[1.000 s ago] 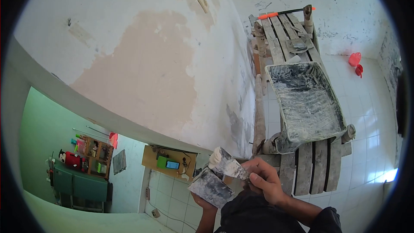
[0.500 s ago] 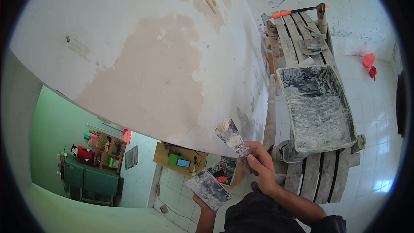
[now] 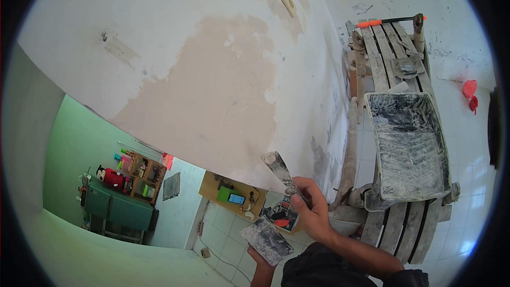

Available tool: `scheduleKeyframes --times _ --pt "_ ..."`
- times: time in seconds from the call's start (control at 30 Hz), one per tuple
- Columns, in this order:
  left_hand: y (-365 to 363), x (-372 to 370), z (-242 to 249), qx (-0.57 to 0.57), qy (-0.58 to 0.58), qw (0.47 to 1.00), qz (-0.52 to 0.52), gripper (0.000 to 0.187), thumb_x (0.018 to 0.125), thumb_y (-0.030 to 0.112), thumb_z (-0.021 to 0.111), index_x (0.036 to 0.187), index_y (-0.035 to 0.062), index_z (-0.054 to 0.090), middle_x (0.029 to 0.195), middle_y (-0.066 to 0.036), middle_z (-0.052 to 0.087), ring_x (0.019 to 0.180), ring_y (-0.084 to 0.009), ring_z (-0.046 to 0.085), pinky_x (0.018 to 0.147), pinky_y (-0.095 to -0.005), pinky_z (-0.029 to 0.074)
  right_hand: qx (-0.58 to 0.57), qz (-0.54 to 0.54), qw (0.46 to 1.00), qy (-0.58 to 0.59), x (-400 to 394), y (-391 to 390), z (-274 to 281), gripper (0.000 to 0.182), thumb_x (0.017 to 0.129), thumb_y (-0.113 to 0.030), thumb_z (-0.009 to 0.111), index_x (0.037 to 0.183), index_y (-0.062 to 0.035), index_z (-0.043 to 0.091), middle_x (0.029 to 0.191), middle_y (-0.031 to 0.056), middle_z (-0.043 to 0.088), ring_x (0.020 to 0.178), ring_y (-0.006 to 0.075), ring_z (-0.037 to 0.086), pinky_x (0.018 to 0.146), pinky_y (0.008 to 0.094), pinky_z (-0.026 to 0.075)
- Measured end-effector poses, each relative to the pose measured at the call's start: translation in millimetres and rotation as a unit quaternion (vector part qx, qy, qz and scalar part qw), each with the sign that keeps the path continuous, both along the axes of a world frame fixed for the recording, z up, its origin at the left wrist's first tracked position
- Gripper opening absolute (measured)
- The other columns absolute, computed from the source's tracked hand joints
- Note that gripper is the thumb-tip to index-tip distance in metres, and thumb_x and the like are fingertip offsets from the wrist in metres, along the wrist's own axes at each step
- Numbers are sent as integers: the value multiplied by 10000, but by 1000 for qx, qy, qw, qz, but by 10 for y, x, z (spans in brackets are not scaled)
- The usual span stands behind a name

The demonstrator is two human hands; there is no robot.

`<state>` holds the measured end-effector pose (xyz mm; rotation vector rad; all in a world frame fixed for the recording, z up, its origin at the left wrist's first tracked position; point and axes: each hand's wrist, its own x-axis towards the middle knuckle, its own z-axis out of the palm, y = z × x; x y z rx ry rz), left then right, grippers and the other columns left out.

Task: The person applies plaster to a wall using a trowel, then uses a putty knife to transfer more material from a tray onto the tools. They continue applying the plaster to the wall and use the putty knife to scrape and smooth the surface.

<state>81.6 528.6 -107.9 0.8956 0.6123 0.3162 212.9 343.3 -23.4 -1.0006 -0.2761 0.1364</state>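
Observation:
My right hand (image 3: pixel 312 208) is closed around the handle of a putty knife (image 3: pixel 279 170), its blade pointing up and left in front of the wall. A lump of filler sits on the blade's tip. Lower down, my left hand (image 3: pixel 259 258) grips a flat rectangular putty board (image 3: pixel 267 240) from beneath, its face smeared grey and white. Most of the left fingers are hidden behind the board. The white wall (image 3: pixel 175 0) ahead carries a large beige patch (image 3: pixel 212 85) and a small fitting (image 3: pixel 288 5).
A paint tray (image 3: pixel 411 154) crusted with filler rests on a slatted wooden bench (image 3: pixel 393 228) at right. A hammer-like tool (image 3: pixel 385 22) with an orange-and-black handle lies across its far end. A phone (image 3: pixel 236 199) lies on a wooden table (image 3: pixel 210 187); a cable (image 3: pixel 228 267) crosses the floor.
The putty knife has turned, so its blade looks narrower now. Both hands keep their holds. The whole scene has shifted right and slightly down as my head moved.

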Motion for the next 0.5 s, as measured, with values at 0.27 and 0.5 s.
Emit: scheduleKeyframes --times 0.27,0.5 --pt "-58 -53 101 30 10 999 -22 691 954 593 308 1410 118 517 1202 -115 644 1048 -277 660 902 -443 564 71 -27 997 -7 -3 78 261 327 1051 -166 574 1335 -29 487 1187 72 622 1036 121 556 883 288 473" --pt "-31 406 139 104 -45 993 -40 685 994 540 332 1439 37 467 1279 -168 616 1126 -303 635 963 -448 539 136 -49 989 15 6 77 202 349 1027 -174 608 1323 -28 495 1093 85 657 801 124 571 717 283 471"
